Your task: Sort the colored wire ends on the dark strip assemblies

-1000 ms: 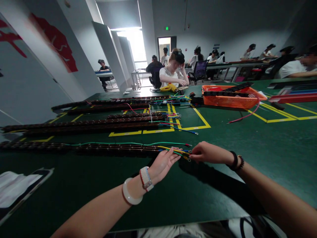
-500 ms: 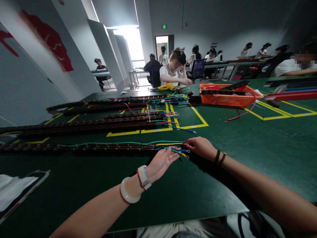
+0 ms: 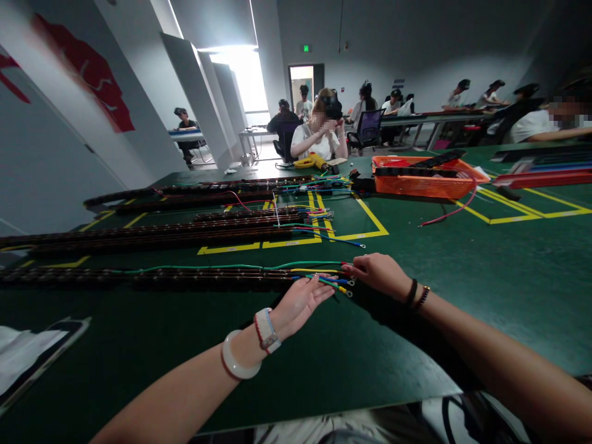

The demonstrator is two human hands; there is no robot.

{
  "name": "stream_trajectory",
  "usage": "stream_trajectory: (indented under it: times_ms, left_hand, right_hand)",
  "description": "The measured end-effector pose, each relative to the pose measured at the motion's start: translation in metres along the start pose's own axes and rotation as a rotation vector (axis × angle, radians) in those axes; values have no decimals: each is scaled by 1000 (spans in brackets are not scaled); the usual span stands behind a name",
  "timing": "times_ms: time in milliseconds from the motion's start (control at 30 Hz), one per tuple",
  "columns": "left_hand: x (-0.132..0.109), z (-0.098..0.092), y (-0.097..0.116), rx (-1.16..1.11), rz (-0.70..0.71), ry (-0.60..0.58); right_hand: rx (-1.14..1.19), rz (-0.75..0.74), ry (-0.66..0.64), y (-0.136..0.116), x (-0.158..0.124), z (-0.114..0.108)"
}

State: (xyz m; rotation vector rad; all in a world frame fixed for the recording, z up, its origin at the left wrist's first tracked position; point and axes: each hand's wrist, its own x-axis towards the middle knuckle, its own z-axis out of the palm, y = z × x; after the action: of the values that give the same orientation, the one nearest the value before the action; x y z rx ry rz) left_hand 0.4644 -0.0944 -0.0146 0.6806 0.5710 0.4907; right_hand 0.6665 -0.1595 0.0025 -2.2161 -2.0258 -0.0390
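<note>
On the near part of the green table lies a long dark cable harness (image 3: pixel 208 275), pointing right with loose wires at its end. My right hand (image 3: pixel 377 273) is closed in a pinch around the red-sleeved end of the upper wires, where a green wire (image 3: pixel 305 264) arrives. Under the lower wires, my left hand (image 3: pixel 303 302) is turned partly palm up with its fingers stretched out, touching them. A blue-sleeved ring terminal (image 3: pixel 350 283) and a yellow-sleeved ring terminal (image 3: pixel 348 293) stick out past its fingertips.
More harness bundles (image 3: pixel 152 237) lie farther back, across yellow tape outlines (image 3: pixel 361 235). An orange basket (image 3: pixel 420 185) stands behind on the right, near a yellow tool (image 3: pixel 309 161). A co-worker (image 3: pixel 319 132) sits across the table. White sheets (image 3: pixel 28 351) lie at left.
Both hands stay nearly in place at the wire ends. The co-worker across the table has raised a hand toward the head. The view has shifted slightly.
</note>
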Motion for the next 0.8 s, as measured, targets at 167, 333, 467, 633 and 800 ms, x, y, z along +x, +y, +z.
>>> stream_trajectory:
  times_ms: [167,333,467,633,800]
  left_hand:
    - [1,-1,-1,8,8,-51]
    - [4,-4,-3,9,21,-33]
    - [3,-4,-3,16,36,-67]
    - [1,-4,-4,76,8,-117]
    - [1,-9,-5,151,-33,-161]
  right_hand:
    - [1,-383,56,-7,-9,-8]
    - [-132,-579,44,-16,-13,0]
    - [-70,-519,67,-21,-14,0]
    - [-12,-253,157,-19,-12,-5]
    - [-43,-118,62,-16,-7,3]
